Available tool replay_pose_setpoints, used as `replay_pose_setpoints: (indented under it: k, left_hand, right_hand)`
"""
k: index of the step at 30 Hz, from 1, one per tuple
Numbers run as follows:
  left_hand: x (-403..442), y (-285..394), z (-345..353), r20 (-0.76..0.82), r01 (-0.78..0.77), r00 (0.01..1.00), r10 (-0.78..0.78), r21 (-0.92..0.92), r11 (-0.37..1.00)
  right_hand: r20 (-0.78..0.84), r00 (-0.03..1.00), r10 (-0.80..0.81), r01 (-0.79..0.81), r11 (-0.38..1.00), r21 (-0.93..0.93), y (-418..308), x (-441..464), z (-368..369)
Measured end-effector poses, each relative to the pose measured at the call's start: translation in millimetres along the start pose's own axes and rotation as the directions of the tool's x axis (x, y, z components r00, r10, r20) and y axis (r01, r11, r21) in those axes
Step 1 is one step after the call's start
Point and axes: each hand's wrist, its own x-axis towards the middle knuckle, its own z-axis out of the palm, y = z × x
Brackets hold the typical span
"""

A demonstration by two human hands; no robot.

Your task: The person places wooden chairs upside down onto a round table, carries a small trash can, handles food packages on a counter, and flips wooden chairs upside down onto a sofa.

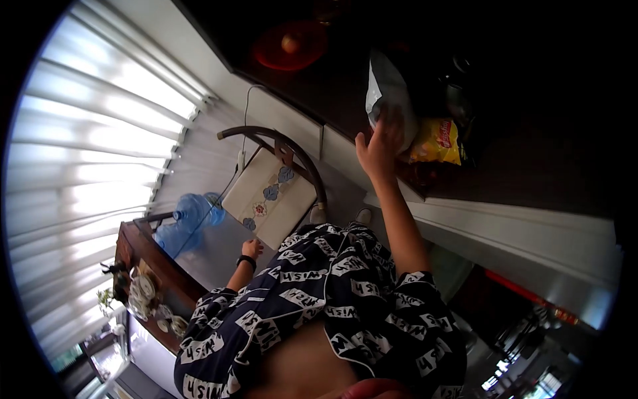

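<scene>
My right hand point(380, 147) reaches over the edge of the dark counter and touches a grey-white plastic bag point(391, 90). Its thumb stands apart from the fingers, which lie spread against the bag in shadow. Beside that bag, to the right, lies a yellow snack packet point(436, 141) with a red label. Low near my body hangs my left hand point(252, 249), with a black band on the wrist. Its fingers are curled, and whether anything is inside them is hidden.
A chair point(271, 193) with a flower-patterned seat and curved dark armrest stands below the counter point(531, 166). Blue water bottles point(193, 213) are near a wooden cabinet point(156, 266) at the left. A red round object point(290, 46) sits farther back on the counter.
</scene>
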Motion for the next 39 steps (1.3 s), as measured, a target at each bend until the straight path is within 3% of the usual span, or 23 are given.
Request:
replay_pose_setpoints:
  k: [9, 16, 20, 22, 29, 34, 37, 39]
  left_hand:
    - [-49, -43, -8, -0.053, 0.087, 0.995, -0.078, 0.191, 0.978]
    - [-61, -21, 15, -0.028, 0.006, 1.000, -0.001, 0.190, 0.982]
    - [-71, 9, 31, 0.002, -0.131, 0.991, 0.133, 0.203, 0.970]
    - [-55, -7, 40, 0.029, -0.197, 0.980, 0.195, 0.152, 0.969]
    - [-77, 0, 36, -0.008, -0.082, 0.996, 0.083, 0.111, 0.990]
    - [-62, -42, 26, -0.036, 0.066, 0.997, -0.067, -0.026, 0.997]
    - [-63, -35, 20, -0.043, 0.064, 0.997, -0.071, -0.133, 0.989]
    - [-78, 22, 13, -0.041, 0.020, 0.999, -0.031, -0.251, 0.968]
  right_hand:
    - [0.079, 0.995, -0.059, 0.049, 0.992, 0.120, -43, -4, -2]
    - [0.185, 0.968, -0.167, 0.120, 0.963, 0.241, -75, -31, -24]
    - [0.245, 0.945, -0.218, 0.155, 0.955, 0.252, -66, -57, -32]
    - [0.300, 0.931, -0.210, 0.135, 0.958, 0.252, -57, -70, -34]
    - [0.381, 0.880, -0.285, 0.171, 0.936, 0.306, -64, -66, -28]
    - [0.407, 0.864, -0.296, 0.204, 0.945, 0.256, -73, -63, -21]
    - [0.433, 0.848, -0.306, 0.223, 0.947, 0.233, -72, -66, -16]
    - [0.436, 0.846, -0.306, 0.231, 0.948, 0.217, -68, -71, -12]
